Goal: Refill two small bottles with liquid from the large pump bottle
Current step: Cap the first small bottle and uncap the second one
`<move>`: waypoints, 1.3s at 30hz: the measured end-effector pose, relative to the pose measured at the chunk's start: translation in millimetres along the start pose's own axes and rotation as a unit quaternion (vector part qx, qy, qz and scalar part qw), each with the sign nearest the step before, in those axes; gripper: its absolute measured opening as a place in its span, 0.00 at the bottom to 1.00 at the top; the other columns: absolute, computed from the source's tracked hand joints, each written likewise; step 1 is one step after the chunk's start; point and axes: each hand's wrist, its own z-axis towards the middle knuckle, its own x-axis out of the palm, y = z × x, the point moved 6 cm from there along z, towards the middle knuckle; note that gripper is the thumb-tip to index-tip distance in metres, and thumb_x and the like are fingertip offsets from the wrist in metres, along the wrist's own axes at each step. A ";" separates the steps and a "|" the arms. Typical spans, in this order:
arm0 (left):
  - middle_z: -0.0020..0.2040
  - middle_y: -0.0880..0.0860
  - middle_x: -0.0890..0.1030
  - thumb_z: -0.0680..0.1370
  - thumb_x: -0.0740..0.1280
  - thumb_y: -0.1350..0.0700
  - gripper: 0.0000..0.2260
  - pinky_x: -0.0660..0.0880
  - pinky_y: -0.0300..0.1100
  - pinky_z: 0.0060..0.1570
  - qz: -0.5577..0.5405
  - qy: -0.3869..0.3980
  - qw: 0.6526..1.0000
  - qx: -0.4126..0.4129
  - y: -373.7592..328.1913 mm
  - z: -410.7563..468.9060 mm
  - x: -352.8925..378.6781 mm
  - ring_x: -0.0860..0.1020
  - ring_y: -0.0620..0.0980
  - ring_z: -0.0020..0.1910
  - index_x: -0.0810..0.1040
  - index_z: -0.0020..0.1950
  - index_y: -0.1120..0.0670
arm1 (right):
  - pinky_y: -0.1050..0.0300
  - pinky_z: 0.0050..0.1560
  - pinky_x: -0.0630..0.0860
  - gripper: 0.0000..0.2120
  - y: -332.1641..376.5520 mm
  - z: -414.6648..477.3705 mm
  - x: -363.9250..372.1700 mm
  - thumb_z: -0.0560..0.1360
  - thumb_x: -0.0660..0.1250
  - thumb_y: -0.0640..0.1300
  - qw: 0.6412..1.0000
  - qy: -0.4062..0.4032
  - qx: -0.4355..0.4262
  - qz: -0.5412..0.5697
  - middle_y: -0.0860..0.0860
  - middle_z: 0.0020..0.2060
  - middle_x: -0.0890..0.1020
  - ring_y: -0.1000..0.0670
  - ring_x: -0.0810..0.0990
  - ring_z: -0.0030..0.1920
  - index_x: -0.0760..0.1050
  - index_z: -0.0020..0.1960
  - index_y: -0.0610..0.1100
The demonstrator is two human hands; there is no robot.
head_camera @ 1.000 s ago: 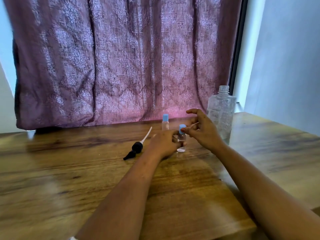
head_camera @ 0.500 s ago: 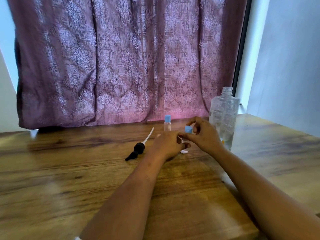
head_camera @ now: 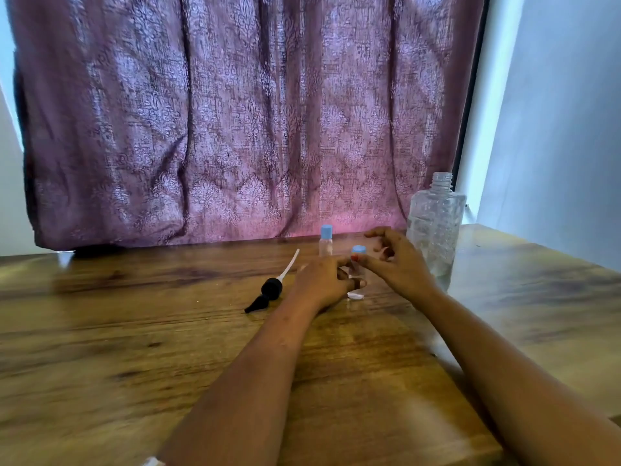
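Note:
My left hand [head_camera: 322,280] grips a small clear bottle [head_camera: 357,271] with a blue cap [head_camera: 358,249], holding it upright just above the wooden table [head_camera: 168,331]. My right hand [head_camera: 400,264] is right beside it with its fingers spread; the thumb tip rests by the bottle just under the cap. A second small bottle [head_camera: 326,240] with a blue cap stands behind. The large clear bottle [head_camera: 434,230] stands to the right with its neck uncovered. Its black pump head with a white tube [head_camera: 271,288] lies on the table, left of my hands.
A small white piece [head_camera: 355,295] lies on the table under the held bottle. A purple patterned curtain [head_camera: 235,129] hangs along the table's far edge. A pale wall [head_camera: 564,129] is on the right.
My right hand's fingers were pinched on the blue cap half a second ago; now they have spread away from it. The left hand keeps its hold on the small bottle.

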 end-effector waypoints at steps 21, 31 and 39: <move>0.55 0.50 0.80 0.68 0.72 0.45 0.15 0.72 0.53 0.58 0.088 -0.027 0.996 0.005 1.8 -0.6 -3.0 0.77 0.52 0.53 0.79 0.54 0.45 | 0.68 0.38 0.76 0.18 -5.2 -9.0 32.6 0.70 0.72 0.40 0.991 0.079 0.084 0.069 0.50 0.46 0.80 0.52 0.79 0.45 0.72 0.58 0.45; 0.53 0.45 0.82 0.68 0.73 0.54 0.17 0.75 0.50 0.57 0.010 -0.104 0.993 -0.053 33.5 3.2 -26.7 0.79 0.46 0.54 0.77 0.55 0.44 | 0.52 0.56 0.71 0.26 -49.4 43.9 46.9 0.70 0.73 0.42 0.980 0.045 0.168 -0.100 0.42 0.58 0.78 0.43 0.76 0.58 0.69 0.65 0.39; 0.50 0.44 0.83 0.71 0.71 0.53 0.14 0.76 0.49 0.56 0.039 -0.132 0.989 -0.059 43.5 9.2 -31.6 0.80 0.44 0.50 0.77 0.56 0.44 | 0.48 0.63 0.68 0.34 -64.1 51.8 51.0 0.71 0.71 0.49 0.978 -0.011 0.181 -0.100 0.41 0.65 0.72 0.41 0.71 0.63 0.60 0.71 0.42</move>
